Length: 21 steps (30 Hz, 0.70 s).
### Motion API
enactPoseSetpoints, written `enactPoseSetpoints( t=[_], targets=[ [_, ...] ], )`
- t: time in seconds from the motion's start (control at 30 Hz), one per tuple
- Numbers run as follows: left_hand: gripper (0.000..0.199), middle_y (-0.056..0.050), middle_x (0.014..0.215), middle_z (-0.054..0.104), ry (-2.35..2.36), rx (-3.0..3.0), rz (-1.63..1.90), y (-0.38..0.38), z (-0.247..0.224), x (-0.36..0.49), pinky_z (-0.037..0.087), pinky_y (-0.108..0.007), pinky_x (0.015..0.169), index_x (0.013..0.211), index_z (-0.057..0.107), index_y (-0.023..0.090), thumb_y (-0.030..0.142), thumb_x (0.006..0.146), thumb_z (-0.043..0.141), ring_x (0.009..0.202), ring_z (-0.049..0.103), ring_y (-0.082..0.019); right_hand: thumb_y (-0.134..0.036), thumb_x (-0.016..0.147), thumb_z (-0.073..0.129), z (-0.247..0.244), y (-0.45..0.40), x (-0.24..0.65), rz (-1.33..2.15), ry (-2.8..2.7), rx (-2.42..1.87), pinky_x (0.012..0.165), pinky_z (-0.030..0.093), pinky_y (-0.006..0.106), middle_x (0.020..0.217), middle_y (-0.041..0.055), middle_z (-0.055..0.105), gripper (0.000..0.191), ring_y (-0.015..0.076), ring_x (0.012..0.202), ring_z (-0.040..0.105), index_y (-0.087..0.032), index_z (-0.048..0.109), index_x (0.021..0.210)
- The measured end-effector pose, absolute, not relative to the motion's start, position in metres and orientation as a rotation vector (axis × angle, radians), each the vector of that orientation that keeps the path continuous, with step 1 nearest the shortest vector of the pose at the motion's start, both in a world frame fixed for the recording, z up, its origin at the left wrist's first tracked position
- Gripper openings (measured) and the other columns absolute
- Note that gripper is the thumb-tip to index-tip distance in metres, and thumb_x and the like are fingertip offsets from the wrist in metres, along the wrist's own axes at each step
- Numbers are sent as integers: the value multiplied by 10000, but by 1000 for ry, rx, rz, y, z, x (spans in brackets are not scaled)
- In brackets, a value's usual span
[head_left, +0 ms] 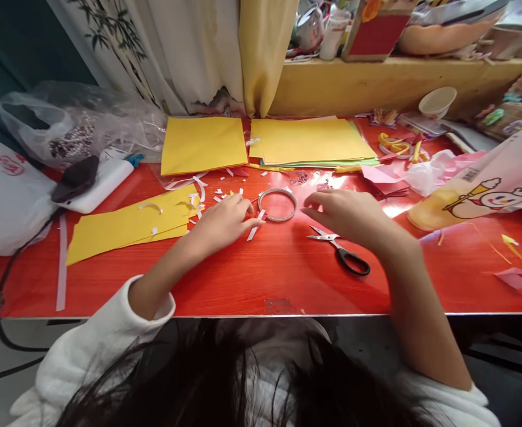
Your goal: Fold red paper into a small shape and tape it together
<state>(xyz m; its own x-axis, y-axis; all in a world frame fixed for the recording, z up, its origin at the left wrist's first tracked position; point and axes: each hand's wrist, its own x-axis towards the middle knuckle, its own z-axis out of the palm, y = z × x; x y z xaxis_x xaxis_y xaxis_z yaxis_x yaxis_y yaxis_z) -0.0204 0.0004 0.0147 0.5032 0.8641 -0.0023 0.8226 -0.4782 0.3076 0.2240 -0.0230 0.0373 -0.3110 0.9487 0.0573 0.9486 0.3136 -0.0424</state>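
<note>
Between my two hands, a thin greyish ring (283, 220), like a narrow roll of tape, lies flat on the red table (252, 279). My left hand (228, 218) is at the ring's left, palm down, thumb apart from the bent fingers. By its thumb is a small white paper strip (255, 226). My right hand (347, 214) hovers to the right of the ring with its fingers loosely apart and nothing seen in them. Below it rest black-handled scissors (339, 246), blades slightly parted. Yellow paper pieces (127, 225) lie left of my left hand, with white scraps on them.
Yellow paper stacks (205, 145) line the back, with coloured sheets (309, 141) beside them. A drink cup (478, 184) stands right. Pink paper (385, 178) lies behind my right hand. On the left are a white power bank-like block (103, 184), a cable (9, 267) and plastic bags (12, 201).
</note>
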Motion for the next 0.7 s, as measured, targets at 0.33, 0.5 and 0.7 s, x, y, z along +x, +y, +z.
enactPoseSetpoints(
  t=[0.33,0.5,0.7],
  targets=[
    [305,-45,932,605,1456,2222,342,-5,20,-15,390,-309,702,912,555,186,472,807,554,849,561,-202,-489,895,457,-6,-99,296,362,-2264,-1819,927,457,422,1366,100,470,504,291,1152,545,-209,476,1314],
    [275,-59,861,565,1370,2255,191,-6,15,-15,380,-293,643,734,554,169,439,784,564,770,538,-185,-463,863,521,-3,-96,282,364,-2181,-1919,723,493,417,978,100,632,389,263,828,618,-190,593,1130],
    [127,-28,742,593,1329,2119,200,-14,20,-9,327,-277,555,712,509,176,274,792,500,646,511,-149,-449,785,651,19,-95,259,1165,-1643,-1704,441,470,264,824,56,643,389,160,616,584,-217,643,1097]
  ],
)
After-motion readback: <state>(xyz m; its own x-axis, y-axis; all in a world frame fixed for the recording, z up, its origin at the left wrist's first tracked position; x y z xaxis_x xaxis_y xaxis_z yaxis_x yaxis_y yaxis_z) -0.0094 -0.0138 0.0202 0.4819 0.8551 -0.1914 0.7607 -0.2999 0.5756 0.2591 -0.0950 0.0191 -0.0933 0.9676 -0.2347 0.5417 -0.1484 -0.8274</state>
